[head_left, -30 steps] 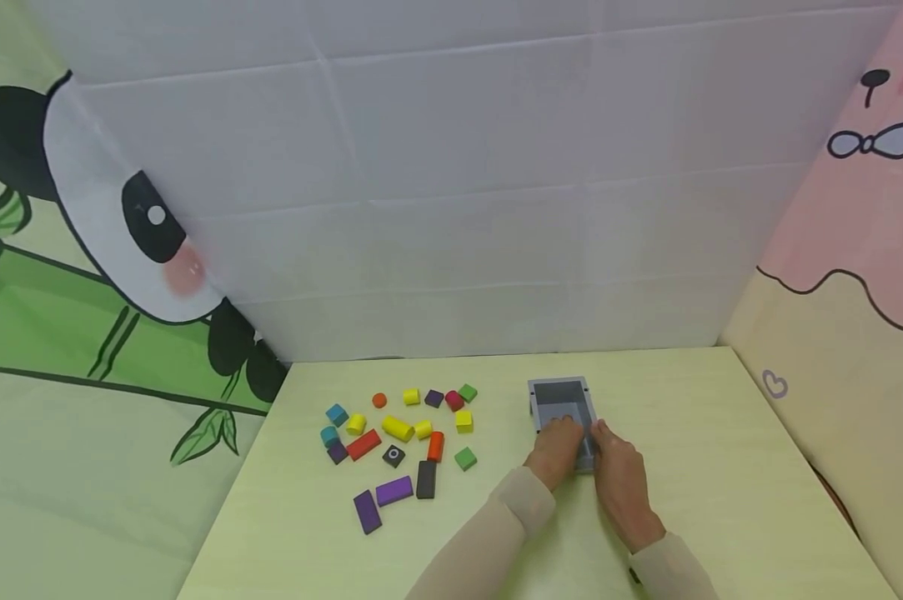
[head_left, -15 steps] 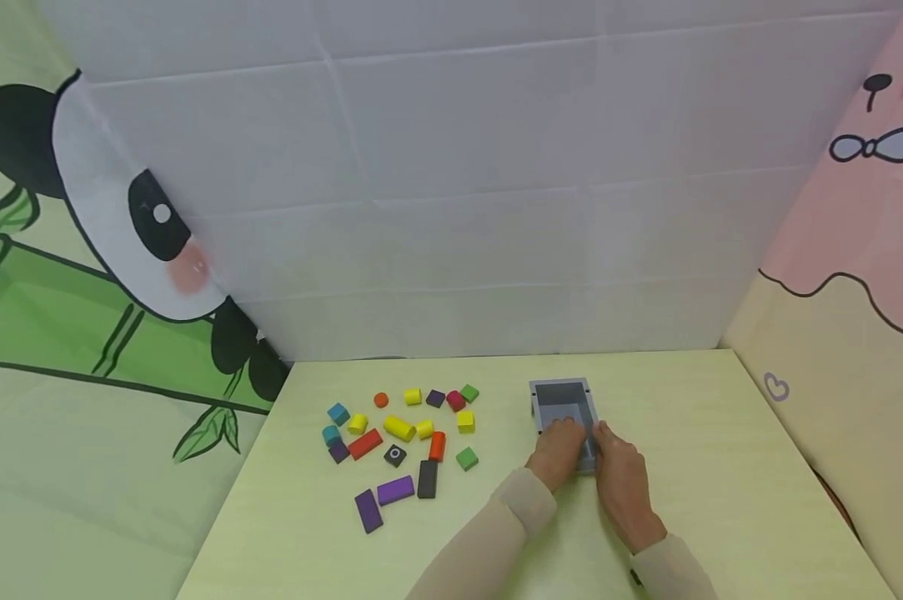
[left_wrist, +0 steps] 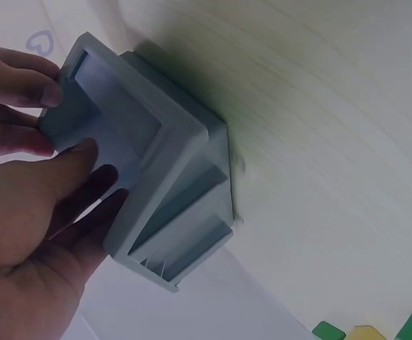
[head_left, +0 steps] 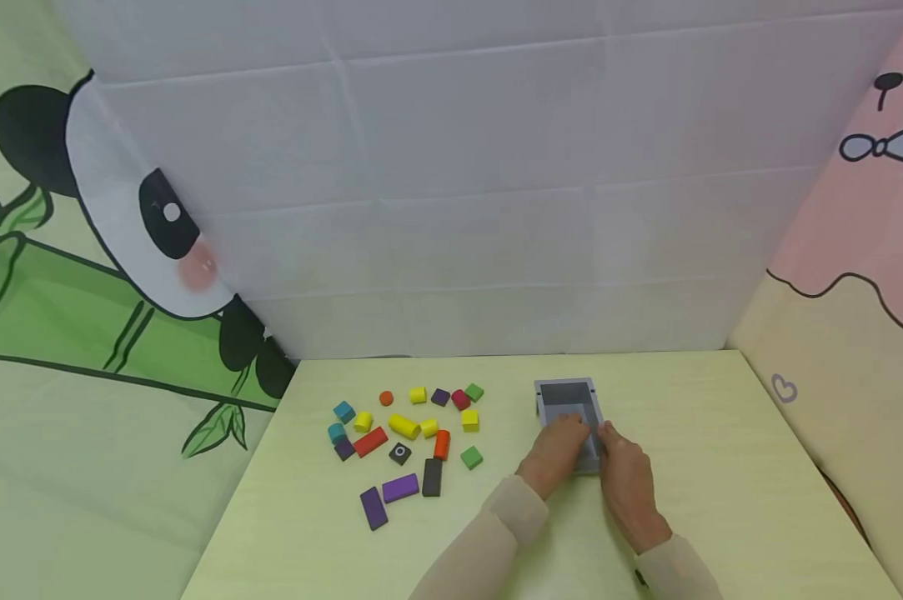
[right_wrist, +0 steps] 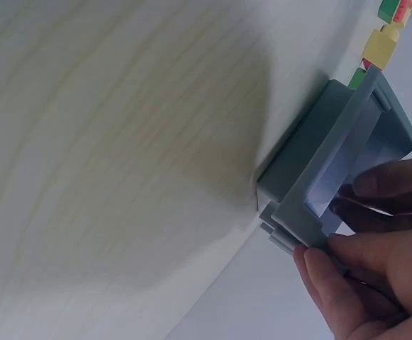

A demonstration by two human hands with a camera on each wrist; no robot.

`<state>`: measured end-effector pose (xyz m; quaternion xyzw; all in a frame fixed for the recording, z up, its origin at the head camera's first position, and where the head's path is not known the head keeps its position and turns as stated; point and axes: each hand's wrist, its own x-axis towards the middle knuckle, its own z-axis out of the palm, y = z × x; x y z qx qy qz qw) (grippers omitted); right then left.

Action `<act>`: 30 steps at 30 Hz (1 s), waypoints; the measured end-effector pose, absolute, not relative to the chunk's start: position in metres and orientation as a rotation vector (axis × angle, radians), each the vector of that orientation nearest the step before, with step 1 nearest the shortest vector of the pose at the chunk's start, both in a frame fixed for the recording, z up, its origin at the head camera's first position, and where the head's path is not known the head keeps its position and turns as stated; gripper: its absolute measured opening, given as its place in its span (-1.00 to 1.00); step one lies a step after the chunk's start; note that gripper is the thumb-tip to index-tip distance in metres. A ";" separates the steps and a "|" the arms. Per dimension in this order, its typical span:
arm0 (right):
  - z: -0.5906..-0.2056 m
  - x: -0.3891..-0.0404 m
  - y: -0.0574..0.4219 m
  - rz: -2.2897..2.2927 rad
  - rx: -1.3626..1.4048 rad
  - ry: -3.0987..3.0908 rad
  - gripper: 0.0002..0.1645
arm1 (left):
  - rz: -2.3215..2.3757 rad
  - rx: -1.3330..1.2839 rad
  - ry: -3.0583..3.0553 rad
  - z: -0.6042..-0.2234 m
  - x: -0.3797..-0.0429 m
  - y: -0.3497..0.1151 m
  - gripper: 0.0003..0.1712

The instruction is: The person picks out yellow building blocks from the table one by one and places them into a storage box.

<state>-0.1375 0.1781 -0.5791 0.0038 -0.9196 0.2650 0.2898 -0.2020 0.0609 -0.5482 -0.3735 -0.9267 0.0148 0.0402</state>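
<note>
A grey plastic box (head_left: pixel 564 383) with a raised rim stands on the table, open side up. My right hand (head_left: pixel 628 483) pinches its near right rim; in the right wrist view, the thumb (right_wrist: pixel 362 244) lies on the rim and the fingers are curled below it. My left hand (head_left: pixel 555 452) comes from the near left and reaches inside the box, fingers loosely bent. In the left wrist view, nothing shows between its thumb (left_wrist: pixel 74 161) and fingertips. The box's outer side (left_wrist: pixel 184 219) has ledges. Part of its floor is hidden behind my left hand.
Several coloured blocks lie loose to the left, among them a red bar (head_left: pixel 371 442), a yellow cylinder (head_left: pixel 403 427), a black bar (head_left: pixel 432 477), purple bars (head_left: pixel 400 487) and a green cube (head_left: pixel 471 457). Printed cloth walls (head_left: pixel 451 250) enclose the table (head_left: pixel 721 467) at the back and sides.
The head view has turned slightly, so the scene sits a little farther right. Both hands keep nearly the same positions at the box; the blocks have not moved.
</note>
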 end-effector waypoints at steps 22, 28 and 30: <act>-0.576 -0.138 0.178 0.689 0.011 -2.449 -0.67 | -0.269 -0.920 -2.835 -0.519 -0.218 0.017 -0.58; -0.575 -0.137 0.179 0.697 0.018 -2.445 -0.65 | -0.362 -0.832 -2.817 -0.521 -0.224 0.000 -0.58; -0.575 -0.137 0.178 0.698 0.024 -2.443 -0.66 | -0.372 -0.810 -2.810 -0.522 -0.225 -0.005 -0.57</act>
